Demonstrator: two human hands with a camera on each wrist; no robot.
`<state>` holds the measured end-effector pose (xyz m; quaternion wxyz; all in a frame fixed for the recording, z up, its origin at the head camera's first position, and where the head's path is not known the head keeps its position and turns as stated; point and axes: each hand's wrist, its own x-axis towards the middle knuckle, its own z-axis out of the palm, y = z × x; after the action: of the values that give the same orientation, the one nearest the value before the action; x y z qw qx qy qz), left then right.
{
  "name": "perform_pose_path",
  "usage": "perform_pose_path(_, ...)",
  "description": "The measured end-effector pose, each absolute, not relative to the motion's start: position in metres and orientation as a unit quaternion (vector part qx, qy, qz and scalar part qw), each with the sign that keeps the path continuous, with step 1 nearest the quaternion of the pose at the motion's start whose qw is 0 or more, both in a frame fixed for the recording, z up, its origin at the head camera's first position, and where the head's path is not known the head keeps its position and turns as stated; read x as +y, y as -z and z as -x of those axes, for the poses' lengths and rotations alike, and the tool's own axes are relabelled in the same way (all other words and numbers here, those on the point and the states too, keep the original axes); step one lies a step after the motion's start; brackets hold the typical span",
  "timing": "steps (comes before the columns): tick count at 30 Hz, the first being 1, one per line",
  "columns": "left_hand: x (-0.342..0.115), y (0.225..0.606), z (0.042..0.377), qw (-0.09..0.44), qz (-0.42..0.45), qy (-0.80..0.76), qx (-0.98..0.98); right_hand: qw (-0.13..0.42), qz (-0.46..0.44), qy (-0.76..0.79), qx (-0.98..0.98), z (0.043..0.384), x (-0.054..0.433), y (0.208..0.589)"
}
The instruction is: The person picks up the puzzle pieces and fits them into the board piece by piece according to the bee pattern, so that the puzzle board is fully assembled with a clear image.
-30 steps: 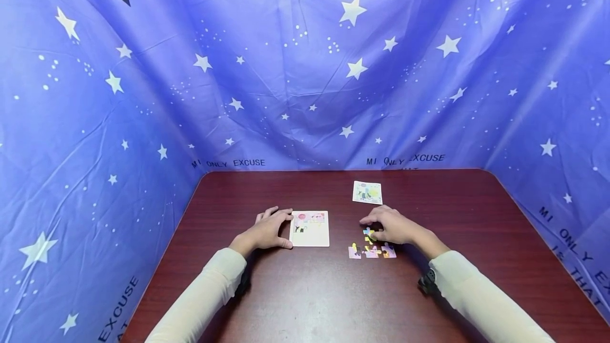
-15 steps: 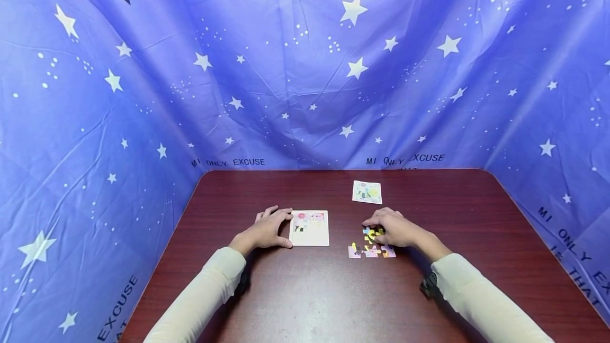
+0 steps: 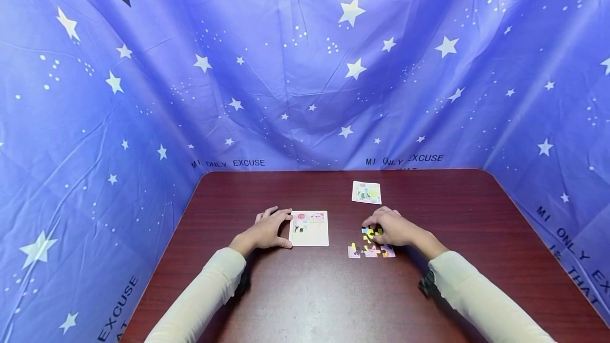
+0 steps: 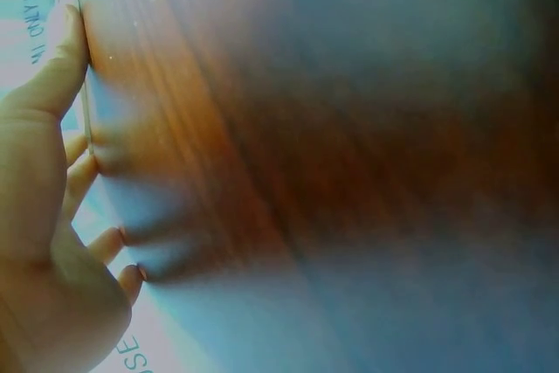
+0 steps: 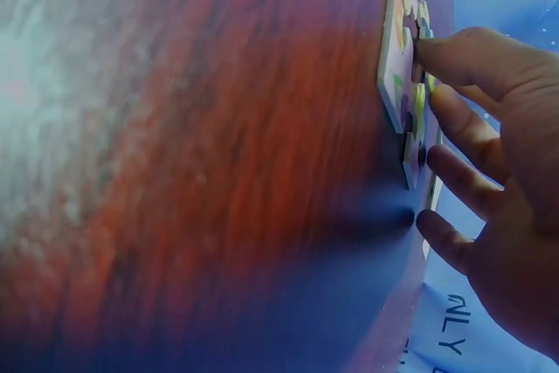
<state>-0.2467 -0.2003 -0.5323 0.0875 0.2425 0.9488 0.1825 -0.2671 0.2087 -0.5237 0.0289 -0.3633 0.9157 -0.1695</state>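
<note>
On the left, my left hand (image 3: 268, 231) rests at the left edge of a square white puzzle board (image 3: 314, 237), thumb near its lower corner, fingers by the upper one. Pink and dark picture pieces (image 3: 301, 217) fill the board's upper part. Over a cluster of loose puzzle pieces (image 3: 368, 233), mostly yellow and blue, reaches my right hand (image 3: 396, 226). Its thumb (image 5: 437, 57) and index fingertip touch the pieces, while the other fingers spread along the table. In the right wrist view, a pale piece (image 5: 396, 67) lies just beside the thumb.
Several pinkish pieces lie along the near side of the cluster, a separate one (image 3: 354, 251) at its left. Farther back is a square picture card (image 3: 367, 192). The dark red table (image 3: 305, 290) is enclosed by a blue star-patterned cloth (image 3: 286, 68).
My right hand has shifted slightly over the cluster, and more of the yellow and blue pieces shows beneath its fingers. My left hand has stayed at the board's edge.
</note>
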Motion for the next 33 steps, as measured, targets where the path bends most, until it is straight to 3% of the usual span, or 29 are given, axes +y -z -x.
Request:
perform_pose_path(23, -0.201, 0.534, 0.247, 0.090, -0.238, -0.177, 0.951, -0.025, 0.403, 0.206, 0.892, 0.276, 0.175, 0.528)
perform_pose_path(33, -0.200, 0.531, 0.246, 0.084, -0.240, -0.182, 0.950, 0.001, 0.392, 0.220, 0.893, 0.276, 0.149, 0.524)
